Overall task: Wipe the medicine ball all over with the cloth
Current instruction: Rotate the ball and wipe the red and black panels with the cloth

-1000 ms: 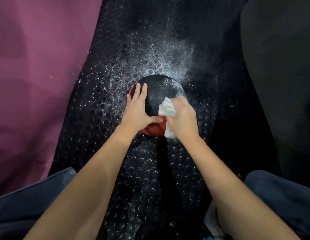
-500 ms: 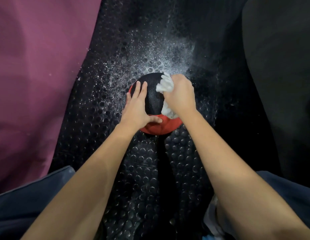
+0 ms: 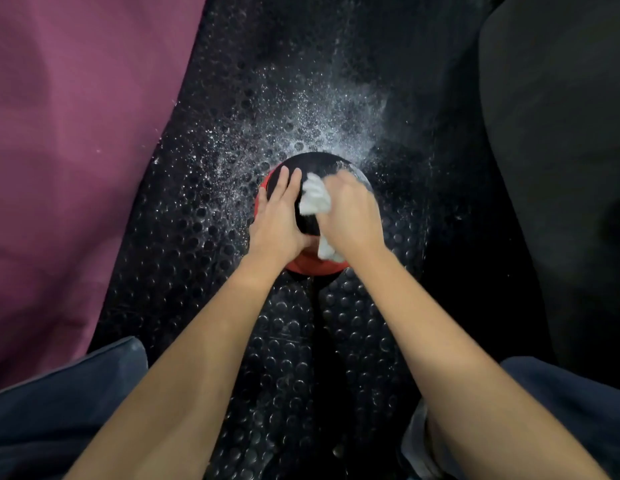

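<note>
A black and red medicine ball (image 3: pixel 317 164) sits on a black studded rubber mat (image 3: pixel 204 216). My left hand (image 3: pixel 279 216) lies flat on the ball's left side with straight fingers, steadying it. On the top right of the ball, my right hand (image 3: pixel 351 211) grips a crumpled white cloth (image 3: pixel 314 198) and presses it against the surface. A tail of the cloth hangs out below the hand over the red part. Much of the ball is hidden under both hands.
White powder or droplets (image 3: pixel 301 123) are scattered on the mat beyond the ball. A purple fabric surface (image 3: pixel 69 150) lies to the left, a dark cushion (image 3: pixel 558 168) to the right. My knees in dark trousers (image 3: pixel 59 410) frame the bottom corners.
My right hand with the cloth went up over the ball's top, then came back down toward me across the upper right side. The left hand stayed in place.
</note>
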Available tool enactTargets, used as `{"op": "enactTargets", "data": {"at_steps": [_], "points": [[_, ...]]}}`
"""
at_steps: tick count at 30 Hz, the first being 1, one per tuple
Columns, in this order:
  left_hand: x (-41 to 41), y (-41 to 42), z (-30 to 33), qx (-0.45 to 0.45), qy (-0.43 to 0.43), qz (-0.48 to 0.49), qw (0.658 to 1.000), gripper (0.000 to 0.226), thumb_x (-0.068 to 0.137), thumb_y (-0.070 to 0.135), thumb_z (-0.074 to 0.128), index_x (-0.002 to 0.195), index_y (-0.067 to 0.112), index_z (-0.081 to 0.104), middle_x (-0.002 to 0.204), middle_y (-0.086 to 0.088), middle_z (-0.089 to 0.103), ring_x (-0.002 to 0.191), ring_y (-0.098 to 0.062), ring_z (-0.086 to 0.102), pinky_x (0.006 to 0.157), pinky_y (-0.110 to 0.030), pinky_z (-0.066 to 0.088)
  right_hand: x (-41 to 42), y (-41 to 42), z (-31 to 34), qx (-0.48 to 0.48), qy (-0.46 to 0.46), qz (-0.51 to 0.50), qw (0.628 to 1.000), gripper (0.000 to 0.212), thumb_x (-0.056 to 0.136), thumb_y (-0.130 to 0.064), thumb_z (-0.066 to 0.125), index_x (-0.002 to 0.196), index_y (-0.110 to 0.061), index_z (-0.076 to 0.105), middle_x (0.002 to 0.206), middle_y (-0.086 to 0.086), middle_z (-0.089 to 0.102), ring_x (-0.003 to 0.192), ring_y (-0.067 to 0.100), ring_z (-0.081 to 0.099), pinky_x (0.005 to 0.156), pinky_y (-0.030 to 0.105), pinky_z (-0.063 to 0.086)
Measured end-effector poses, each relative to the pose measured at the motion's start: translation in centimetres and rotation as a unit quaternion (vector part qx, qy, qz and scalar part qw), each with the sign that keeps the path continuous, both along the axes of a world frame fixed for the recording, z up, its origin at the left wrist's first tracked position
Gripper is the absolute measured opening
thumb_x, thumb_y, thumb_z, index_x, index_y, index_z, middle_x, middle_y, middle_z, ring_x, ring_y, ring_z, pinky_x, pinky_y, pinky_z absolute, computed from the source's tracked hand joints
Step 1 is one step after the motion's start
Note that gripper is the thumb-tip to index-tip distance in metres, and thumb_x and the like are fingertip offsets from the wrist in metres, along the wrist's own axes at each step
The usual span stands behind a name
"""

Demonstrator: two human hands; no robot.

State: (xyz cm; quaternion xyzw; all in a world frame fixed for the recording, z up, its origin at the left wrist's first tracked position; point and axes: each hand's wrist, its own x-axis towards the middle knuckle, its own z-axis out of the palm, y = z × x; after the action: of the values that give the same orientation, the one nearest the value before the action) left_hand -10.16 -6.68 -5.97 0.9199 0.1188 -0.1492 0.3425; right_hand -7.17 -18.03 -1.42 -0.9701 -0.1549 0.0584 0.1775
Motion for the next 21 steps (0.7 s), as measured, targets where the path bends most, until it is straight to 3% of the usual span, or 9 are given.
{"op": "enactTargets", "data": {"at_steps": [2,6,12,16,18,21], "points": [[-0.3,-0.2,-0.3,0.001,-0.002,0.011,1.000,0.113,0.069,0.021,0.084,0.156,0.025,0.012,0.163,0.010,0.000,0.150,-0.028,-0.002,0.118,-0.053,0.022,-1.2,-0.5,0.3,0.013,0.006,0.026,1.000,0.006,0.084,0.000,0.056,0.085,-0.006,0.058,0.093,0.009,0.056,0.075,0.026,0.058,0.060,0.027,0.031],[-0.5,-0.6,0.0,0.006,0.013,0.005,1.000,0.132,0.051,0.050,0.090,0.155,0.027,0.013,0.163,0.009,-0.001,0.150,-0.030,-0.001,0.116,-0.052,0.021,2.6,0.8,0.8,-0.016,0.011,-0.007,1.000,0.010,0.088,-0.003,0.049,0.091,-0.007,0.058,0.102,0.009,0.057,0.084,0.027,0.058,0.063,0.028,0.031],[-0.4,-0.4,0.4,-0.012,0.008,0.005,1.000,0.124,0.062,0.036,0.089,0.156,0.026,0.009,0.163,0.009,-0.002,0.149,-0.032,-0.004,0.119,-0.054,0.017,-0.2,-0.8,0.4,0.000,0.006,0.027,1.000,0.007,0.085,-0.004,0.053,0.084,-0.010,0.056,0.095,0.007,0.056,0.080,0.027,0.058,0.061,0.028,0.031],[-0.7,-1.3,1.6,0.008,0.038,-0.011,0.999,0.134,0.058,0.046,0.088,0.155,0.029,-0.004,0.162,0.012,-0.010,0.148,-0.035,-0.009,0.115,-0.056,0.020,3.6,-1.7,0.3,0.052,0.056,-0.088,0.993,0.025,0.085,-0.013,0.054,0.064,-0.013,0.040,0.072,0.004,0.052,0.071,0.029,0.054,0.059,0.030,0.034],[-0.6,-1.3,2.1,0.020,0.056,-0.024,0.998,0.135,0.059,0.048,0.087,0.154,0.030,-0.007,0.161,0.014,-0.013,0.148,-0.034,-0.009,0.113,-0.057,0.023,4.6,-1.9,-0.1,0.082,0.094,-0.116,0.985,0.035,0.082,-0.018,0.057,0.056,-0.018,0.033,0.058,-0.003,0.041,0.061,0.022,0.046,0.053,0.028,0.030],[0.0,-1.2,2.6,0.045,0.076,-0.053,0.995,0.131,0.064,0.052,0.083,0.154,0.027,-0.009,0.162,0.008,-0.015,0.148,-0.037,-0.007,0.113,-0.057,0.024,4.1,-2.2,-0.4,0.102,0.109,-0.122,0.981,0.038,0.080,-0.019,0.059,0.055,-0.021,0.032,0.054,-0.006,0.038,0.050,0.009,0.037,0.046,0.018,0.026]]}}
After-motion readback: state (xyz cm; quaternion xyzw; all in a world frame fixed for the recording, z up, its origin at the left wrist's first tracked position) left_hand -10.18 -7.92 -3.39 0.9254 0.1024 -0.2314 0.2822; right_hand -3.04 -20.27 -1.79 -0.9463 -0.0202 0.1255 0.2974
